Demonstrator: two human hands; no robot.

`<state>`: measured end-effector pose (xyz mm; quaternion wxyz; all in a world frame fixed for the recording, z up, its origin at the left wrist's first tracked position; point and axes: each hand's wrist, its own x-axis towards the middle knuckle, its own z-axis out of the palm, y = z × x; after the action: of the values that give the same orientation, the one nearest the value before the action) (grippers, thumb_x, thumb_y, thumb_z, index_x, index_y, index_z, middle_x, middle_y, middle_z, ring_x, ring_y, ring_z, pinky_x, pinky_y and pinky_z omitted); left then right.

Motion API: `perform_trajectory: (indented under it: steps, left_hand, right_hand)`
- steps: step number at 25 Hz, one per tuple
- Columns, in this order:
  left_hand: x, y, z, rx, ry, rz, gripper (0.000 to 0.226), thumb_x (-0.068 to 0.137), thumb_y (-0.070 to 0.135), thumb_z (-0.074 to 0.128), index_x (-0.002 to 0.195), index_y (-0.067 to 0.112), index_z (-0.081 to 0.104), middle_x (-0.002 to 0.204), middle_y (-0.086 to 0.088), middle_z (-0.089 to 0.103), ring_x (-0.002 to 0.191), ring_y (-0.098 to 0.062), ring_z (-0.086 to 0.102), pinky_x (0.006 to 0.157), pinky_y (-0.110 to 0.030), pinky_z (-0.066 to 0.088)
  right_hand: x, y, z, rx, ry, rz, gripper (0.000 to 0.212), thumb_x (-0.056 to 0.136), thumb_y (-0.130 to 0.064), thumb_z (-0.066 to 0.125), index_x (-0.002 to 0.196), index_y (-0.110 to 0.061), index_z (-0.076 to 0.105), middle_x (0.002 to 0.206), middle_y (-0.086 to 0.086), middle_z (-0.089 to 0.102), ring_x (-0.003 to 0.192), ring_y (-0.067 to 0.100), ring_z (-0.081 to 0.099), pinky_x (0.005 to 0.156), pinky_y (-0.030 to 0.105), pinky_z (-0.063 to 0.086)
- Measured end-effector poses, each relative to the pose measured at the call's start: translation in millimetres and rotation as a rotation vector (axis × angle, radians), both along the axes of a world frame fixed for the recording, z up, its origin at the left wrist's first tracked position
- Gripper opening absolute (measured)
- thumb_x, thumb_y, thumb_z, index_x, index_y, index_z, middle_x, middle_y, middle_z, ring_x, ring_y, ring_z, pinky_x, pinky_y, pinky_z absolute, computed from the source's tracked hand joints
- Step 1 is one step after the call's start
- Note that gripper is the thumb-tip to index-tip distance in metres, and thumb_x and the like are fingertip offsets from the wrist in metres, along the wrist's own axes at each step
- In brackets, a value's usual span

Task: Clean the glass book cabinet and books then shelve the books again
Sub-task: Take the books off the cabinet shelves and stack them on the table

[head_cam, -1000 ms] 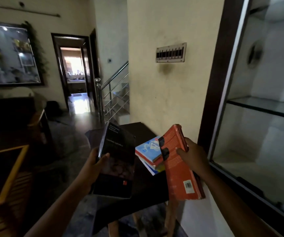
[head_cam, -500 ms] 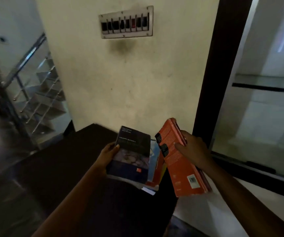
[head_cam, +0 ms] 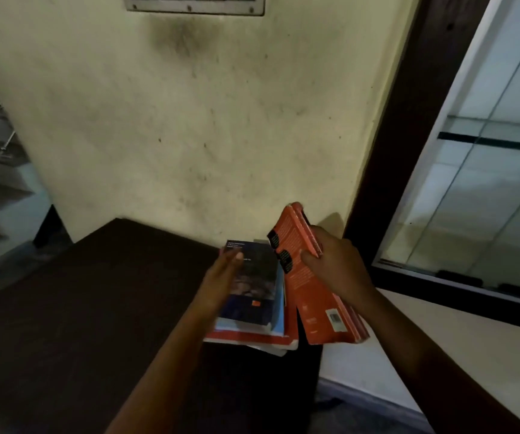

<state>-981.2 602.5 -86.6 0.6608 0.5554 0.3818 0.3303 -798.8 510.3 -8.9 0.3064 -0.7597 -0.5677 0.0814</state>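
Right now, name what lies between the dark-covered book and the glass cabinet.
Head view: the orange book, gripped by the right hand.

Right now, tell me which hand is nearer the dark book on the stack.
Left. The left hand rests on the dark book; the right hand grips the orange book beside it.
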Motion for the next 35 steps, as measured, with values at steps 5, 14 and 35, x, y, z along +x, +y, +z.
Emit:
perform_trajectory:
  steps: [5, 14, 35]
  left_hand:
    - [22, -50, 17, -0.367, -0.279, -0.069, 0.049, 0.086, 0.067, 0.040, 0.110, 0.029, 0.061, 0.109, -0.002, 0.066, 0.105, -0.024, 0.059, 0.092, -0.050, 0.045]
    - [-22, -8, -3, -0.513, -0.447, 0.023, 0.061, 0.074, 0.044, 0.067, 0.127, 0.017, 0.052, 0.114, -0.017, 0.067, 0.102, -0.035, 0.065, 0.079, -0.050, 0.052]
    - [-34, 15, -54, -0.390, 0.051, 0.020, 0.075, 0.072, 0.067, 0.047, 0.132, 0.022, 0.049, 0.125, -0.014, 0.059, 0.109, -0.031, 0.060, 0.096, -0.048, 0.045]
  right_hand:
    - [-48, 16, -12, -0.021, -0.033, 0.193, 0.025, 0.093, -0.029, 0.052, 0.117, -0.026, 0.057, 0.096, -0.001, 0.067, 0.082, 0.013, 0.063, 0.075, 0.029, 0.052]
    - [-6, 35, -59, -0.164, 0.473, 0.203, 0.050, 0.081, -0.049, 0.063, 0.126, -0.031, 0.052, 0.122, -0.007, 0.058, 0.112, 0.015, 0.058, 0.085, 0.022, 0.046]
    - [-44, 68, -145, -0.163, 0.616, -0.405, 0.048, 0.096, -0.037, 0.044, 0.138, -0.015, 0.036, 0.137, 0.016, 0.039, 0.123, 0.034, 0.043, 0.102, 0.049, 0.038]
